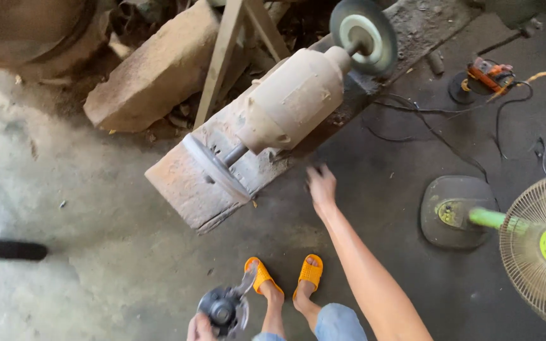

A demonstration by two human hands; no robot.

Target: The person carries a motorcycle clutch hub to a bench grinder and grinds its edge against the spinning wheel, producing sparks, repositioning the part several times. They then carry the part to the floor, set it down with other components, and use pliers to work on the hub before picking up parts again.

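1. Nearest to us, our left hand (201, 328) is gripping a round dark metal part (224, 311) at the bottom edge of the view, fingers curled about its lower rim and pinching it; a bright blade-like piece is sticking up from the part toward our feet.
2. We are standing in orange sandals (285, 276) on the grey concrete floor (64, 252), toes pointing toward the grinder.
3. We are stretching our right arm forward and up from the lower right, nearly straight, with our right hand (321, 185) at its end, fingers loosely spread and slightly blurred, holding nothing.
4. That hand is hovering just beside the near edge of the long block (191, 186) that carries the bench grinder (289, 101); we cannot tell whether it is touching the block.
5. On the grinder, one wheel (364, 35) is showing at the far end and a thin disc (213, 165) at the near end.
6. A pedestal fan (541, 246) is standing at the right, its base (456, 211) on the floor, with cables (450, 136) lying beyond it.
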